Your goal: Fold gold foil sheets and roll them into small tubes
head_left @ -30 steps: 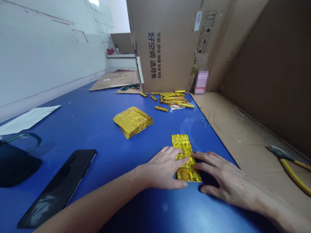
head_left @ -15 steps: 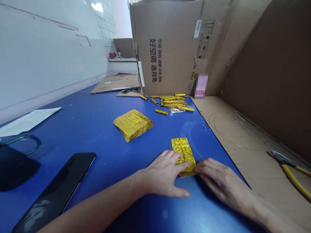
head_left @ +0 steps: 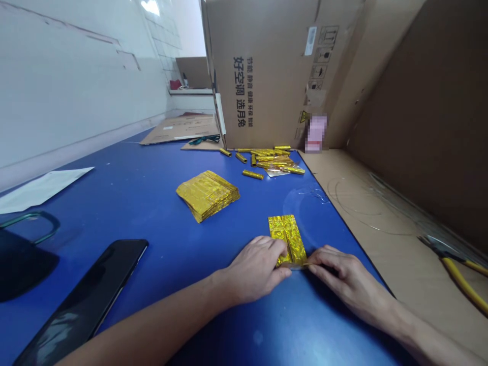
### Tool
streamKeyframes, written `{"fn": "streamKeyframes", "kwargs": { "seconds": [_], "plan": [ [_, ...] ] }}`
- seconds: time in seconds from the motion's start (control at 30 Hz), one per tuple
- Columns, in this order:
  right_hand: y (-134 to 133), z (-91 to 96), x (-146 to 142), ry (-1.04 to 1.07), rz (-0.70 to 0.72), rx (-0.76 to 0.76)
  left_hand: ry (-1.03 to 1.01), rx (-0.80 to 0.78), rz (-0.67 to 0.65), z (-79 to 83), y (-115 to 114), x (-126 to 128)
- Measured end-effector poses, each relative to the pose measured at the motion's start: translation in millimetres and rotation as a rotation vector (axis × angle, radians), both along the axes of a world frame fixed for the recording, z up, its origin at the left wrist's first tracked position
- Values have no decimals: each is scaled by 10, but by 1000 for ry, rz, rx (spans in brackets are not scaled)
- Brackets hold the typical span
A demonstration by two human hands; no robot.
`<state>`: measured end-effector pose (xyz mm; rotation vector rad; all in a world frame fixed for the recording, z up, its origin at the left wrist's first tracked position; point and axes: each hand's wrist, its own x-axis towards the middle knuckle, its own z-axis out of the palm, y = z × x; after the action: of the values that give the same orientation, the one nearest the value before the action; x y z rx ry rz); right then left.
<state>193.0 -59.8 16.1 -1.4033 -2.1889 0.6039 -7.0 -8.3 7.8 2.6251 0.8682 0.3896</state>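
Blue tabletop (head_left: 160,203), lower centre: right hand (head_left: 346,277) pinches gold sheet (head_left: 296,239) at near edge; left hand (head_left: 255,269) curled, pinch unclear. Looks like edge-rolling; next needs even pressure.

Over my feed I see a white wall (head_left: 68,76) left, pale tiles (head_left: 162,46) and bright light (head_left: 150,6) beyond the blue worktop (head_left: 152,203).

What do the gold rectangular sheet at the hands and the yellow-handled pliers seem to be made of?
Gold rectangular sheet: likely metallised paper or thin film, shiny, judging by its glittering patterned highlights.
Yellow-handled pliers: the head looks metallic, from its grey sheen; the smooth yellow grips could be plastic or rubber.
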Motion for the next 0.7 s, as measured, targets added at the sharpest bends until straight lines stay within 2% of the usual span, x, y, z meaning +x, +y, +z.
{"fn": "streamKeyframes", "kwargs": {
  "seconds": [0.2,0.53,0.7],
  "plan": [
    [36,25,26,9,17,-73,12,1,-40,-10,50,15],
    [77,-57,15,64,-186,-186,-16,-2,-26,-25,25,4],
    [59,-43,-20,102,-188,-179,-2,-7,-26,-28,38,14]
  ]
}}
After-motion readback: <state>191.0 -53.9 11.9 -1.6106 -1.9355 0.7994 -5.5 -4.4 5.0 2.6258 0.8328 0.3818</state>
